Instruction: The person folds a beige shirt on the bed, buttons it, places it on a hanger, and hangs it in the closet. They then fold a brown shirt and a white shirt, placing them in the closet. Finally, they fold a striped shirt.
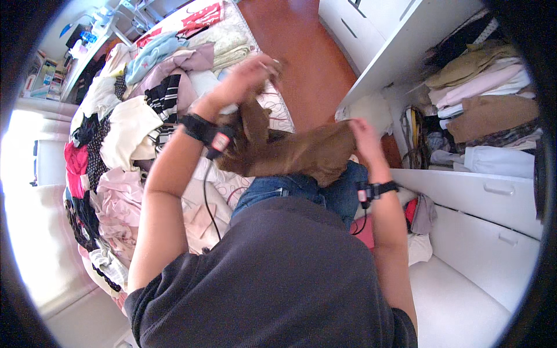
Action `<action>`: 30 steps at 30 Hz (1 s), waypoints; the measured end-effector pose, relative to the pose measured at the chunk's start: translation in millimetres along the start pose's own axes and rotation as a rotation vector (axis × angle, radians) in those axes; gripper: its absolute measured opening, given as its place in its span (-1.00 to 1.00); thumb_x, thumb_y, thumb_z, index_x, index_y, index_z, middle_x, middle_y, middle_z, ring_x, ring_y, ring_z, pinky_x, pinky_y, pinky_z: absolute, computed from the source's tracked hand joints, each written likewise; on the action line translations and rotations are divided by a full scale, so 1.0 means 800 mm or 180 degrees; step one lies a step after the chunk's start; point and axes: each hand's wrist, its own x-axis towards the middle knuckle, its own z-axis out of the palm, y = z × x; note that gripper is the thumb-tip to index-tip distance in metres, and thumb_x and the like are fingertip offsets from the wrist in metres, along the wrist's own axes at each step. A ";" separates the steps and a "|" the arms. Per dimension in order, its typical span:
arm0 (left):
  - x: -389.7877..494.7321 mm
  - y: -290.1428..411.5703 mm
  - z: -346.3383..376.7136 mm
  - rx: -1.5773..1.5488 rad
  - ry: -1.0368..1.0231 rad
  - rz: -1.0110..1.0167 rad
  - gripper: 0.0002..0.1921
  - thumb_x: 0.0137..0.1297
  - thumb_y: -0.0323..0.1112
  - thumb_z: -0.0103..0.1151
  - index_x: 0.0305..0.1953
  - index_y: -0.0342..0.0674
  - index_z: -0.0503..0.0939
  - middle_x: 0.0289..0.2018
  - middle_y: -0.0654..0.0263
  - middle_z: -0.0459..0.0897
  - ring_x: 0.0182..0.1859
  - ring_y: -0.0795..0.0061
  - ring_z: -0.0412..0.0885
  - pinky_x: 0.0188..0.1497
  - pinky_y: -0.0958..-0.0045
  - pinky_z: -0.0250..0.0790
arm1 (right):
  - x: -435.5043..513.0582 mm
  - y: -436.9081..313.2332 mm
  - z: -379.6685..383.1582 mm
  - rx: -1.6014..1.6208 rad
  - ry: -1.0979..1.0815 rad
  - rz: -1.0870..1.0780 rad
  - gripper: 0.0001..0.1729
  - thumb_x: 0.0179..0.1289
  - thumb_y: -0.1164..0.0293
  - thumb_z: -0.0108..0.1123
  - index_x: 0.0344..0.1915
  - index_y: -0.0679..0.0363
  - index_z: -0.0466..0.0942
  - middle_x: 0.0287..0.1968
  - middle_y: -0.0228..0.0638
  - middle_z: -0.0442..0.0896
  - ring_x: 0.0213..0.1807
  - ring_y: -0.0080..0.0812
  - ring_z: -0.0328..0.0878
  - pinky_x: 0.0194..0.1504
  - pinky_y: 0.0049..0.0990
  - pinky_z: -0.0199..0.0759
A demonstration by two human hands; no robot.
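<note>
A brown garment (291,152) is stretched over my lap, above my jeans. At its right end my right hand (365,135) grips the upper corner between the fingers. Raised over the garment's left part, my left hand (256,74) is blurred, with its fingers bent; whether it holds any cloth cannot be told. Folded pale green cloth (230,56) lies on the bed just behind my left hand. A black and white striped garment (165,98) and a cream garment (130,130) are spread left of my left forearm.
Many loose clothes, among them a pink garment (119,195) and a light blue one (154,54), cover the bed at my left. At my right stands an open white wardrobe with stacked clothes (483,82) above white drawers (474,187). Reddish-brown floor (304,65) shows between.
</note>
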 end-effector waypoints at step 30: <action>-0.142 -0.120 -0.132 0.0531 0.2252 -0.1736 -0.85 0.29 -0.33 0.09 -0.23 -0.28 0.47 -0.48 0.29 0.54 -0.59 0.60 0.50 -0.53 0.52 0.53 | -0.392 0.120 -0.113 -0.1832 -0.0784 0.2334 -0.73 0.22 0.33 0.15 -0.17 0.29 0.52 -0.23 -0.25 0.59 -0.16 -0.42 0.50 -0.10 -0.47 0.35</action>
